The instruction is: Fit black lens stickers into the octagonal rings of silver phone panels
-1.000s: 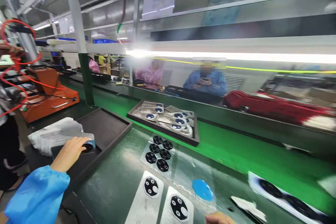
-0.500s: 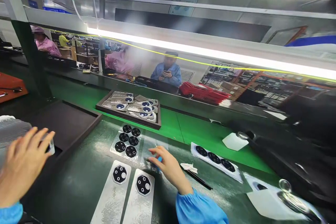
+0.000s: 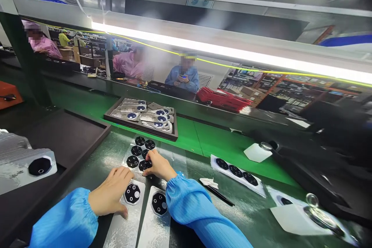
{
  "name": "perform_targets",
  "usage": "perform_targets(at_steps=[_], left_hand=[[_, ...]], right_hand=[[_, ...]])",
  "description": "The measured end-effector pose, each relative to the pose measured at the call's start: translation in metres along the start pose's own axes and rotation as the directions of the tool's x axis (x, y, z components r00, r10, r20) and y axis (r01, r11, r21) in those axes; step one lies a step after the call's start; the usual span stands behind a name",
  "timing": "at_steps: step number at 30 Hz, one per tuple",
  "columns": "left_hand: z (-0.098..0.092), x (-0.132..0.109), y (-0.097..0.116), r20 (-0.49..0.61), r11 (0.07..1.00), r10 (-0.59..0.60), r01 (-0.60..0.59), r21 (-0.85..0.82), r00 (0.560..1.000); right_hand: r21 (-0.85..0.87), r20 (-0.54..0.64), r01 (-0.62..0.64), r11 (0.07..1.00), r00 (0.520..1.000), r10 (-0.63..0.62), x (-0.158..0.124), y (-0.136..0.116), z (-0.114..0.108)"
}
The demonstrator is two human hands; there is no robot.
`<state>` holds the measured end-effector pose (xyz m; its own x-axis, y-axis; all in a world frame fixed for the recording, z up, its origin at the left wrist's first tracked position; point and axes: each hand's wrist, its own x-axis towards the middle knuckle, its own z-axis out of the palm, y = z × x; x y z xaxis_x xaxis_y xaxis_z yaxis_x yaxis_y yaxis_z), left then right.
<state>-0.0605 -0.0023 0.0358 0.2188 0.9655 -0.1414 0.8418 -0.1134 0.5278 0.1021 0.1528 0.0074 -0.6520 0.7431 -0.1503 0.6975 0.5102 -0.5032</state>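
My right hand (image 3: 161, 166) is at the clear sheet (image 3: 125, 162) of black perforated discs. Its thumb and forefinger are apart at the lower right disc (image 3: 144, 165), partly covering it; whether they grip it is hard to tell. Two silver phone back panels (image 3: 154, 226), each with a black octagonal camera area, lie side by side below the sheet. Over the left panel's upper edge is my left hand (image 3: 113, 190), fingers stretched and thumb apart, with nothing visible in it. Its fingertips are beside the sheet's lower edge.
Stacked silver panels (image 3: 26, 170) lie at left by a dark tray (image 3: 81, 124). A second tray (image 3: 139, 128) of panels stands behind. Tweezers (image 3: 221, 195), a strip of black discs (image 3: 255, 188) and white dispenser bottles (image 3: 257, 153) are at right. People sit beyond the partition.
My left hand has moved right from the panel stack to the left panel. My right hand has moved left and up onto the disc sheet. The view has shifted slightly.
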Motion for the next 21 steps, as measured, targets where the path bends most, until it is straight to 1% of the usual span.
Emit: perform_targets(at_steps=[5,9,14,17,21], left_hand=[[0.002,0.008,0.000,0.055,0.997,-0.011,0.007,0.074,0.998],[0.004,0.004,0.003,0.033,0.995,-0.031,0.028,0.091,0.999],[0.001,-0.017,0.008,-0.058,0.996,-0.074,0.071,-0.048,0.996],[-0.001,-0.028,0.009,-0.053,0.985,-0.100,0.092,-0.144,0.994],[-0.002,-0.035,0.007,-0.034,0.972,-0.124,0.114,-0.205,0.992]], right_hand=[[0.002,0.019,-0.006,1.000,1.000,0.006,0.008,0.000,-0.003],[0.017,-0.004,0.017,1.000,1.000,-0.017,0.004,-0.001,-0.001],[0.044,-0.042,0.064,0.997,0.997,-0.062,-0.004,-0.002,0.005],[0.071,-0.058,0.081,0.994,0.995,-0.076,-0.006,0.000,0.008],[0.129,-0.057,0.077,0.989,0.996,-0.070,-0.003,0.005,0.013]])
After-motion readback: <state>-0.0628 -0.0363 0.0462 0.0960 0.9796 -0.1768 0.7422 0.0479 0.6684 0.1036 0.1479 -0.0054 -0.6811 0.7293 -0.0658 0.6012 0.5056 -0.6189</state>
